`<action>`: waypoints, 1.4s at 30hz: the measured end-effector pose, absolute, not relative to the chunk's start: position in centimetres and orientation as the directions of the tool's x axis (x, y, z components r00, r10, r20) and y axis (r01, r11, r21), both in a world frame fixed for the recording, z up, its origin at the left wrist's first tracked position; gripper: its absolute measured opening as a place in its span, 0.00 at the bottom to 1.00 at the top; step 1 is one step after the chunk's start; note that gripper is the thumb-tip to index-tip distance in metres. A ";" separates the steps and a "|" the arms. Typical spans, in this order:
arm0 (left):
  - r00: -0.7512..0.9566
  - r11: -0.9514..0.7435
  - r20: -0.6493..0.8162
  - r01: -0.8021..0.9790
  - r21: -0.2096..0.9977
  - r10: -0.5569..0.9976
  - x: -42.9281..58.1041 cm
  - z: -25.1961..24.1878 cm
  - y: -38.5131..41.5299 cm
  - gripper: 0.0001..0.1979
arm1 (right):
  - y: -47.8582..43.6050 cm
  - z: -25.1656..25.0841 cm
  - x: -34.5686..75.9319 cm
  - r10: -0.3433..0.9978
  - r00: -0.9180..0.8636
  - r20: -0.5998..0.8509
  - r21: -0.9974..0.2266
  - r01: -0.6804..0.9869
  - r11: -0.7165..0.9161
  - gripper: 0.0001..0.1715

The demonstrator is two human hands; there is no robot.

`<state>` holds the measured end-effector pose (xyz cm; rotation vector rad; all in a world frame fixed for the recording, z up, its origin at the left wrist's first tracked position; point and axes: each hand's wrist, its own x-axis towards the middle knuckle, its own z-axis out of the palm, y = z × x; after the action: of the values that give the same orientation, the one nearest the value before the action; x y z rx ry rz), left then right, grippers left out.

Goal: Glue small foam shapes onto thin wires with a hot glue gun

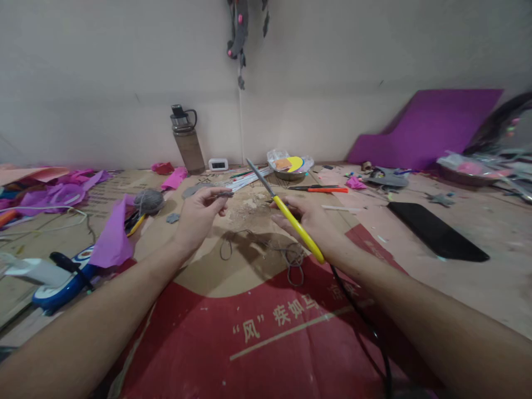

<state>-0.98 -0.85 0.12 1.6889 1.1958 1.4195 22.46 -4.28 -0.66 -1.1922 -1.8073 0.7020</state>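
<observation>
Fingertips pinched, my left hand (pixel 203 213) holds a small dark grey piece (pixel 225 194) whose kind is hard to make out. My right hand (pixel 310 219) grips what looks like a soldering iron (pixel 297 226), with a yellow handle, a long metal barrel pointing up and left, and a black cord (pixel 359 310) trailing down. The right fingertips are partly hidden behind the handle. Between and below both hands, loose grey yarn (pixel 294 257) lies in loops on the red and brown cardboard (pixel 199 332). A ball of grey yarn (pixel 148 201) sits left of my left hand.
Along the wall stand a bottle (pixel 189 147), a small white clock (pixel 218 164) and a bowl (pixel 290 174). Orange-handled scissors (pixel 328 189) and a black phone (pixel 436 230) lie to the right. Purple paper (pixel 112 238) and a blue power strip (pixel 62 293) are at left.
</observation>
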 end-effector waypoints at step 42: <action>0.271 0.094 -0.100 0.034 0.995 0.957 3.6 -0.3 -5.5 0.12 | -5.1 -2.4 20.4 0.989 -0.128 0.080 -0.991 -0.119 0.065 0.33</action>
<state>3.55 -5.52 -0.25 1.2704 1.0638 0.9244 20.37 -5.08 -2.41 -1.0055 -1.2525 1.3026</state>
